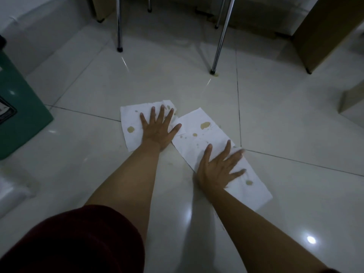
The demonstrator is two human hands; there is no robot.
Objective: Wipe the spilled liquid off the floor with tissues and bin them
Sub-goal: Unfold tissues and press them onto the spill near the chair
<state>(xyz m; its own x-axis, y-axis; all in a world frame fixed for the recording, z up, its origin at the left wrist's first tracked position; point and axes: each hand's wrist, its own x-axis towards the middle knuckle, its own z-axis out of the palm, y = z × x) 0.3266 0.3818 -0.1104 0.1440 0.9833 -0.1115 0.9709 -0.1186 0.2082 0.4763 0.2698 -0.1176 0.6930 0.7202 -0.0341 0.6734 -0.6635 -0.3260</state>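
Two white paper tissues lie flat on the glossy pale tiled floor (pixel 82 174), both blotted with tan-brown spots. The left tissue (pixel 131 125) shows one round stain near its lower left and smaller flecks along its far edge. The right tissue (pixel 199 138), longer and angled toward the lower right, carries several stains at its far end and one near its right edge; its far corner touches or overlaps the left tissue, cannot tell which.

Left hand (pixel 157 129): palm down on the left tissue, fingers straight and spread, pressing, nothing grasped. Right hand (pixel 216 166): palm down on the right tissue, fingers straight and spread, likewise pressing.

Faint tan smears on the tile between the forearms and at the foot of the nearer chrome chair leg (pixel 220 40). A second chrome chair leg (pixel 119 24) stands further left. Bare tile lies around both tissues.

Green plastic bin (pixel 21 107) at the left edge, well apart from the tissues; its contents are out of view.
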